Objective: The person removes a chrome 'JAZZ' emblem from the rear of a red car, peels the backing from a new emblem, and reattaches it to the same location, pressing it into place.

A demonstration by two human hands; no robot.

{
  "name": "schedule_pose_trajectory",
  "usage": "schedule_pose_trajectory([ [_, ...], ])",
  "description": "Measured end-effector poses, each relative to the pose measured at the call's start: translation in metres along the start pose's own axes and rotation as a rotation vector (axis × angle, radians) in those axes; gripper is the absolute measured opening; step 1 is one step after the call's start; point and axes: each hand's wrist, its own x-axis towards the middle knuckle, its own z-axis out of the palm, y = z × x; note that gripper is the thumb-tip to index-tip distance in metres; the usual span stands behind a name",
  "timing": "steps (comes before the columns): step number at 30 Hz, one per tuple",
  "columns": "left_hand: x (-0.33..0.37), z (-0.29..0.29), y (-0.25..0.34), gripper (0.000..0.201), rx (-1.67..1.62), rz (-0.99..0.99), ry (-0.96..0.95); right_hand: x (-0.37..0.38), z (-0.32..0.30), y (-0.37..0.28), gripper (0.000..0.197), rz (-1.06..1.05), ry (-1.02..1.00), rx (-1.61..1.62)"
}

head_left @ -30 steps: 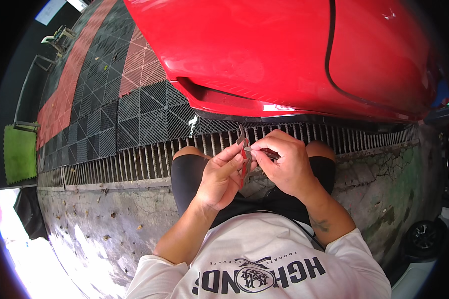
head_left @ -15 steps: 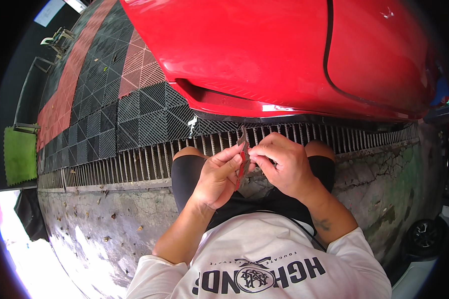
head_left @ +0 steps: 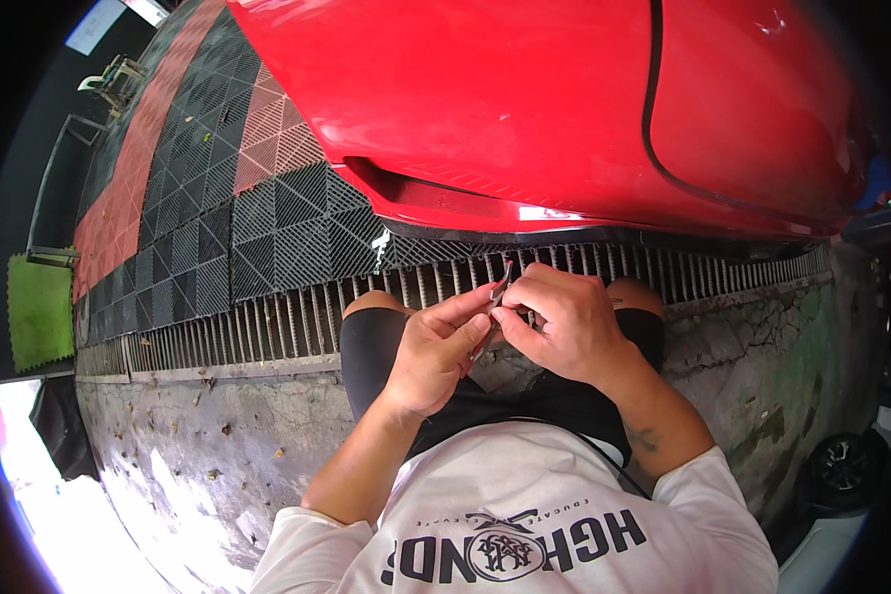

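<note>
Status: handwork on the slim piece looks mid-way, judging by both hands being on it. Can't read off any finished step; the middle of the piece is covered. What's left: piece hasn't been put down or let go. Can't say how much work remains on it.

Fingers: left hand has thumb and forefinger clamped on the piece from its left side. Right hand has thumb and forefinger pinched together on it from the right. Can't tell if a second small bit sits between the right fingertips.

Where: piece is held up in front of the person, between the knees, not resting on anything. In view its upper end shows against the grating, which runs along the far edge of the concrete floor. Red car body is beyond, apart from the hands.

Looks: narrow, thin, dark grey with a light sheen, reddish touch near the top. Stands tilted, top leaning right, upper end bent. Lower part mostly hidden by the fingers. Material unclear.
</note>
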Motion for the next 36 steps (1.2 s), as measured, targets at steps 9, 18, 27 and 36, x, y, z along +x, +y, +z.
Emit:
schedule_pose_trajectory([
  [9, 0.013, -0.007, 0.004, 0.037, -0.345, -0.012, 0.145, -0.007, -0.01, 0.001, 0.014, 0.013, -0.066, 0.185],
  [18, 0.02, -0.013, 0.003, 0.043, -0.324, -0.06, 0.128, -0.037, 0.002, 0.026, 0.009, 0.165, -0.139, 0.33],
  [27, 0.013, 0.0, 0.017, 0.069, -0.46, -0.105, 0.002, -0.035, 0.0, 0.015, 0.031, 0.367, -0.172, 0.27],
  [36, 0.01, 0.002, 0.01, 0.061, -0.345, -0.061, -0.013, -0.02, -0.008, 0.004, 0.01, 0.3, -0.072, 0.406],
])
